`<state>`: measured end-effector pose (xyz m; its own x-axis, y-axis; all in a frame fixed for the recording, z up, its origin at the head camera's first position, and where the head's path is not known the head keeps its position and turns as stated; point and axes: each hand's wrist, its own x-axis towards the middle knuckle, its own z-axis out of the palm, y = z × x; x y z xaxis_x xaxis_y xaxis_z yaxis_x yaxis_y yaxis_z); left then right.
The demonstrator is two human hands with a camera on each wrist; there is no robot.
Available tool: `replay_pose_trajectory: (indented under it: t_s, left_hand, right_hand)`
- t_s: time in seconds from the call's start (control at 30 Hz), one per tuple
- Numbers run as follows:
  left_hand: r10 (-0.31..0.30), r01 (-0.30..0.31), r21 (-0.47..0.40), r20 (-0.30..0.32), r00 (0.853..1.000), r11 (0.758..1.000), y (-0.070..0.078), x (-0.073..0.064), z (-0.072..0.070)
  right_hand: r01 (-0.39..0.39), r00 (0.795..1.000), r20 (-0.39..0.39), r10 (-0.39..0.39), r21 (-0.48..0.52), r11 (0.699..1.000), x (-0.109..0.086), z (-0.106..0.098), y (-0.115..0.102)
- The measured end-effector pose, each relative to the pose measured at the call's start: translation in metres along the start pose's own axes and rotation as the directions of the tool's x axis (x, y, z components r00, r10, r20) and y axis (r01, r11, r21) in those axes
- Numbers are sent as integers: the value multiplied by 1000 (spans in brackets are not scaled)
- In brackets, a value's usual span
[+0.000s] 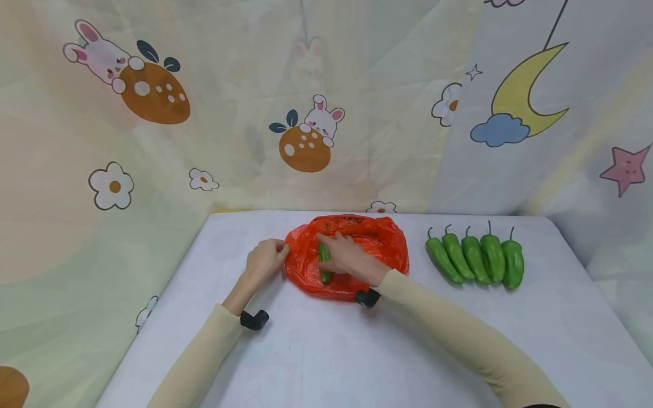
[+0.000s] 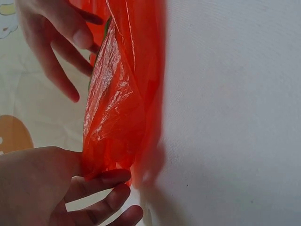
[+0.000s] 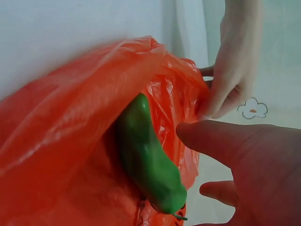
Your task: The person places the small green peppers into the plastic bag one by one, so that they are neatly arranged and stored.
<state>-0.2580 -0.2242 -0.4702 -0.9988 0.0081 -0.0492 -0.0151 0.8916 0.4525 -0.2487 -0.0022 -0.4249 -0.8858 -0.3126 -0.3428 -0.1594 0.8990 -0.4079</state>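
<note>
A red plastic bag (image 1: 301, 269) lies spread with its mouth facing up at the back middle of the table. Inside it, toward the left, rests a green pepper (image 3: 148, 157) with its stem pointing to the far side. My left hand (image 1: 265, 260) pinches the bag's left rim between thumb and forefinger, the other fingers loosely bent in the left wrist view. Over the bag's mouth reaches my right hand (image 1: 352, 260), fingers spread around the pepper in the head view. The right wrist view shows a gap between its thumb (image 3: 202, 134) and the pepper.
To the right of the bag, several green peppers (image 1: 474, 258) lie side by side in a row, stems toward the back. A printed cloth (image 1: 234, 136) hangs behind the white table (image 1: 306, 351). Dark wrist cameras (image 1: 255, 320) are worn on both forearms.
</note>
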Motion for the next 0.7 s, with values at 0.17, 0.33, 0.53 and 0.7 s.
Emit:
replay_pose_trajectory:
  t_s: [0.17,0.33,0.53,0.7]
  left_hand:
    - [7,-7,3,-4,1000,1000,1,0,-1]
    - [2,-2,1,1,1000,1000,1,-1,-2]
    - [-12,12,-9,14,1000,1000,0,-2,-1]
    - [-7,7,-6,12,1000,1000,-1,-2,1]
  right_hand:
    - [92,996,-18,-92,11,996,-7,-6,11]
    - [135,990,-36,-136,-27,990,-15,-11,19]
    - [148,985,-76,-154,-79,986,-28,-18,25]
    - [185,975,-109,-196,-102,978,-38,-24,32]
